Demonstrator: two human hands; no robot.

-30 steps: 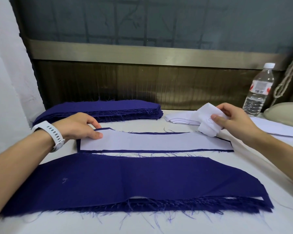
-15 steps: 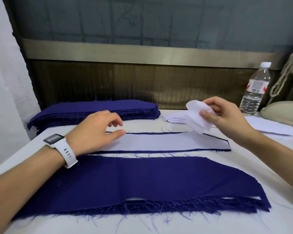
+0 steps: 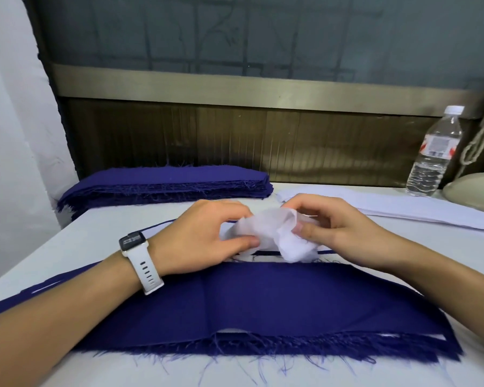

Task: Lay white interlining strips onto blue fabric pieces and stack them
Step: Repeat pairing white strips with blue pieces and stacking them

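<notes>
A crumpled white interlining strip [image 3: 274, 233] hangs between both hands above the table's middle. My left hand [image 3: 207, 238] pinches its left end; my right hand [image 3: 336, 230] pinches its right end. Beneath them lies a blue fabric piece with a white strip on it, mostly hidden by the hands. Nearer me lies a stack of blue fabric pieces [image 3: 263, 308] with frayed front edges. A thick pile of blue fabric pieces [image 3: 165, 182] sits at the back left. A pile of white interlining strips [image 3: 403, 205] lies at the back right.
A clear water bottle [image 3: 433, 155] stands at the back right by the wall. A beige rounded object [image 3: 478, 191] sits at the right edge with a cord above it. A white wall borders the table on the left. I wear a white watch on my left wrist.
My left hand left the laid strip and moved right to take the crumpled strip. My right hand brought that strip left and lower, toward the middle.
</notes>
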